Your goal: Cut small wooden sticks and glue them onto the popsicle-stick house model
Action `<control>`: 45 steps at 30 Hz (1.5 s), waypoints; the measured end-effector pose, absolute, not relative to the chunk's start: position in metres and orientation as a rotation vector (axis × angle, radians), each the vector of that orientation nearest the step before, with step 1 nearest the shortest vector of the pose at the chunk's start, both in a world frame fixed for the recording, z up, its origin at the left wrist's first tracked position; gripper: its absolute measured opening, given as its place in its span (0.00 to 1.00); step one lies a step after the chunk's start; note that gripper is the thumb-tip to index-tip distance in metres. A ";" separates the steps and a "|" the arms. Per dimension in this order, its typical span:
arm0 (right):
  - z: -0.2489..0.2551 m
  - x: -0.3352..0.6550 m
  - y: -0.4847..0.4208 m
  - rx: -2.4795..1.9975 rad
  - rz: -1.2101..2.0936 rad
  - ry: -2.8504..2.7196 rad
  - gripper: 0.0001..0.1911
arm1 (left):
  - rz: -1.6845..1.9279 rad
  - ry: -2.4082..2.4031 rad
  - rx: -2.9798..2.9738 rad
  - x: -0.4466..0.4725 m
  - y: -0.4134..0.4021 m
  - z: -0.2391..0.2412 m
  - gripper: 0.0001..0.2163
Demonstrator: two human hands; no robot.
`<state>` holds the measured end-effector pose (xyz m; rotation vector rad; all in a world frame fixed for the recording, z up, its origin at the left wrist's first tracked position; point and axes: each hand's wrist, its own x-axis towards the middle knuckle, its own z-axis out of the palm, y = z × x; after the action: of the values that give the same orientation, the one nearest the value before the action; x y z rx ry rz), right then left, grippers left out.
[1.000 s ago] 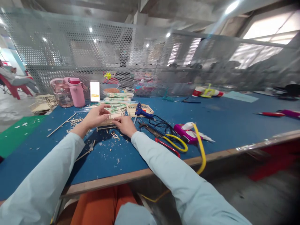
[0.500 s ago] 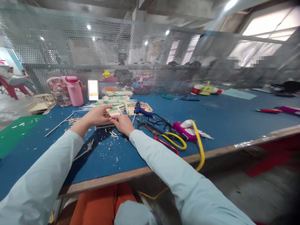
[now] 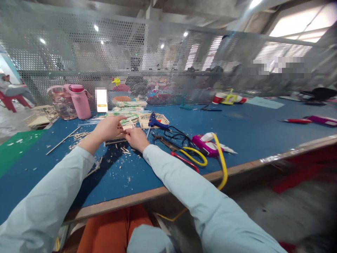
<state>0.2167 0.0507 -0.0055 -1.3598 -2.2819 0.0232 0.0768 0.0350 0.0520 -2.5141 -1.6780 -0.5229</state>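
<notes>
My left hand [image 3: 108,128] and my right hand [image 3: 136,138] meet over a small frame of thin wooden sticks [image 3: 125,127] on the blue table [image 3: 237,133]. Both hands pinch the frame, the left from above and the right from below. Wood chips and cut stick ends [image 3: 123,151] lie under and around the hands. A long loose stick [image 3: 61,140] rests to the left.
A blue glue gun [image 3: 155,123] lies on another stick frame behind my hands. Red and yellow-handled cutters [image 3: 184,156], black cable, a magenta tool [image 3: 207,144] and a yellow hose [image 3: 222,161] lie right. Pink jugs [image 3: 72,102] stand back left by the mesh wall.
The camera tilted slightly, shifting the scene left and up. My hands came closer together on the stick frame, the left thumb and fingers closing over its top.
</notes>
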 end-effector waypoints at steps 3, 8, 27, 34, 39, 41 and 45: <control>-0.007 0.217 0.052 -1.354 0.033 -2.271 0.15 | -0.524 -1.662 -2.505 0.079 0.034 0.052 0.23; -0.010 0.215 0.052 -1.336 0.062 -2.276 0.14 | -0.536 -1.664 -2.510 0.078 0.035 0.050 0.23; 0.016 0.257 0.046 -1.716 0.215 -2.614 0.07 | -0.569 -1.688 -2.502 0.077 0.036 0.048 0.23; 0.019 0.259 0.040 -1.502 0.458 -2.602 0.06 | -0.581 -1.683 -2.518 0.076 0.037 0.048 0.22; 0.020 0.261 0.042 -1.016 1.279 -2.079 0.09 | -0.590 -1.697 -2.516 0.077 0.037 0.048 0.22; 0.017 0.256 0.044 -0.954 1.383 -1.923 0.10 | -0.597 -1.699 -2.518 0.076 0.037 0.048 0.22; 0.007 0.242 0.048 -1.031 1.312 -1.758 0.04 | -0.597 -1.699 -2.537 0.076 0.037 0.047 0.23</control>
<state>0.2418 0.0482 0.0073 -1.0313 -1.7580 1.3123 0.0756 0.0372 0.0474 -2.5368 -1.6995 -0.5974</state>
